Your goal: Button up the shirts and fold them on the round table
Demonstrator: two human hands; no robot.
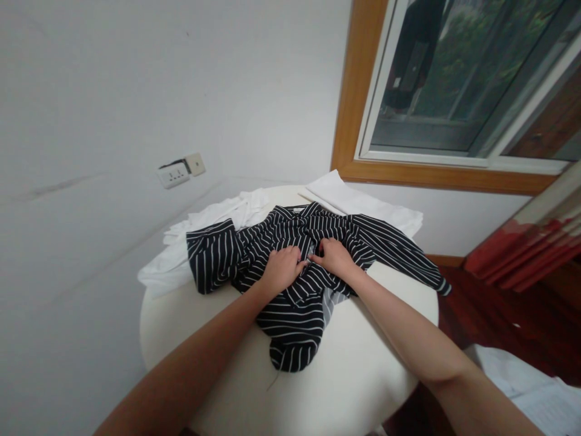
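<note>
A black shirt with white stripes (290, 321) lies spread over a round white table (363, 375), its collar toward the wall. One sleeve reaches past the table's right edge; the other is folded over at the left. My left hand (284, 266) is closed on the shirt's front, thumb and fingers pinching the cloth near the middle. Close beside it, my right hand (333, 257) grips the opposite front edge, its fingers curled. The fingertips almost meet at the front opening. Whether a button sits between them is too small to make out.
White cloth (167, 266) lies bunched at the table's left. Folded white fabric (363, 200) is at the back right, below a wood-framed window (436, 172). A wall socket (175, 174) is at left. A red and white curtain (531, 248) hangs at right, above white items (521, 381).
</note>
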